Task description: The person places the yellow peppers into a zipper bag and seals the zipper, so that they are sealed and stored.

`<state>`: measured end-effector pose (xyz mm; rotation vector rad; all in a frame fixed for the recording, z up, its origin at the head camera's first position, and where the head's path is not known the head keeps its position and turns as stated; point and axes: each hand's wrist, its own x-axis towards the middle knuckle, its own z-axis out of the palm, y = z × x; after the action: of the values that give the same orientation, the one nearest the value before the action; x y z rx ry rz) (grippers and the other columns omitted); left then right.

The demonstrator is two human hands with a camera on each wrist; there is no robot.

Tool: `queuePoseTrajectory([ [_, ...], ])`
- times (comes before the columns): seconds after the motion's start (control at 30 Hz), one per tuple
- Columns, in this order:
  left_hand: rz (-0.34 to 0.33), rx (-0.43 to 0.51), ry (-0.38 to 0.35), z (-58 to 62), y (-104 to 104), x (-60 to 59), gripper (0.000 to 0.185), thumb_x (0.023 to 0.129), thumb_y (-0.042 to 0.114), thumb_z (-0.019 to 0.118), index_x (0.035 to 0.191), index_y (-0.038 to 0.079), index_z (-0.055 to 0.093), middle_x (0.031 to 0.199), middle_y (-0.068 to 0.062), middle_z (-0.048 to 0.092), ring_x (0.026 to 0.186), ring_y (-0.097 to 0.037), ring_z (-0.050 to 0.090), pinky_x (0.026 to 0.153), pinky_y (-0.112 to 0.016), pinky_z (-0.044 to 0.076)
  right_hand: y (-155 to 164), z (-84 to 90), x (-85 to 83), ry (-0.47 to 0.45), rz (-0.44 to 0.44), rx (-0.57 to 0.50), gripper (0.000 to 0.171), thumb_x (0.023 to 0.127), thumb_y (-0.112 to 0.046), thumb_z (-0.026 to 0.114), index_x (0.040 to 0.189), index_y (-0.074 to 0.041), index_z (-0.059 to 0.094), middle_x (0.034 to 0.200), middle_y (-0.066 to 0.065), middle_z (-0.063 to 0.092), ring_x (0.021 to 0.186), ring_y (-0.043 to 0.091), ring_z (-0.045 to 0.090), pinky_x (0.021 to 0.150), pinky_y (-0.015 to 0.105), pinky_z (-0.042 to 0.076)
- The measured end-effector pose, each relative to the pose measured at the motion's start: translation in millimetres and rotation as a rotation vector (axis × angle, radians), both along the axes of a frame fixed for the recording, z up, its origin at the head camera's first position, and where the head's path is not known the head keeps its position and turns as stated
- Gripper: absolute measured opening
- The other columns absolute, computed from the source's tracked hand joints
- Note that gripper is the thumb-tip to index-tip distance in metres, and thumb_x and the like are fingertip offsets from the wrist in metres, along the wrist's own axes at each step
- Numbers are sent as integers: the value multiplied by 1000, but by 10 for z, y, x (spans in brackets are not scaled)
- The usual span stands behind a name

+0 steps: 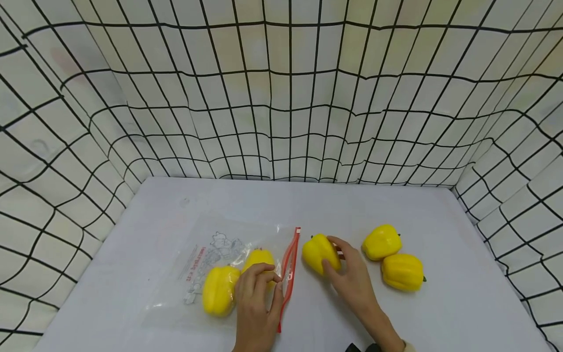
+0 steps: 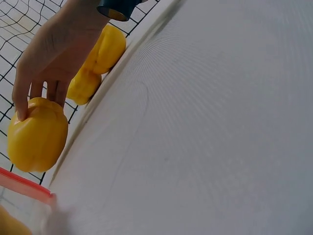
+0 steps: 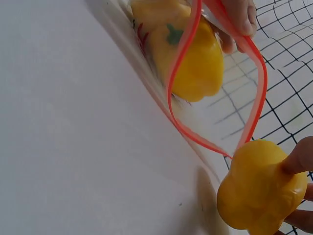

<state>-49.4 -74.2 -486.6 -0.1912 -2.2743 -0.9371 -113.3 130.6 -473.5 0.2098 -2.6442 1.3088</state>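
A clear zip bag (image 1: 198, 264) with a red zip edge (image 1: 292, 281) lies on the table, its mouth spread apart toward the right. Inside are two yellow bell peppers (image 1: 218, 292), one partly hidden by my left hand (image 1: 256, 310). That hand pinches the upper side of the bag's mouth; the right wrist view shows its fingers (image 3: 239, 17) on the red strip. Just right of the opening, my right hand (image 1: 354, 281) grips another yellow bell pepper (image 1: 320, 254) between thumb and fingers. In the right wrist view this held pepper (image 3: 259, 188) overlaps the end of the red edge.
Two more yellow bell peppers (image 1: 381, 242) sit close together on the white table (image 1: 334, 205), right of my right hand. Black netting (image 1: 290, 107) over white walls surrounds the table at the back and both sides. A dark object (image 1: 362, 347) shows at the bottom edge.
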Motion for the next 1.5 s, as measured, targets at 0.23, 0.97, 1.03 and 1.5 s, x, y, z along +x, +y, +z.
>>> queuePoseTrajectory([
  [0.23, 8, 12, -57, 35, -5, 17, 19, 83, 9, 75, 95, 17, 62, 118, 1, 57, 114, -15, 50, 107, -19, 26, -62, 11, 26, -63, 26, -55, 48, 89, -21, 72, 134, -27, 54, 131, -3, 61, 108, 17, 61, 95, 41, 52],
  [0.97, 8, -152, -74, 185, -75, 40, 11, 81, 12, 75, 90, 13, 68, 100, 0, 61, 112, -23, 52, 104, -34, 38, -236, -26, 99, -133, 46, -133, 47, 89, -21, 73, 131, -30, 56, 124, -10, 64, 101, 8, 61, 91, 29, 53],
  [1.03, 14, -160, -70, 191, -68, 42, 13, 79, 12, 76, 90, 13, 69, 100, -1, 60, 110, -23, 52, 102, -33, 39, -245, -39, 101, -130, 48, -143, 47, 89, -21, 73, 132, -30, 56, 124, -10, 64, 100, 8, 61, 90, 28, 54],
  [1.5, 75, -219, 15, 165, -67, 39, 8, 85, 22, 70, 87, 15, 72, 97, -2, 60, 98, -23, 51, 86, -35, 36, -301, -122, 121, -167, 54, -247, 44, 90, -29, 72, 131, -29, 56, 129, -4, 63, 103, 14, 61, 87, 22, 54],
])
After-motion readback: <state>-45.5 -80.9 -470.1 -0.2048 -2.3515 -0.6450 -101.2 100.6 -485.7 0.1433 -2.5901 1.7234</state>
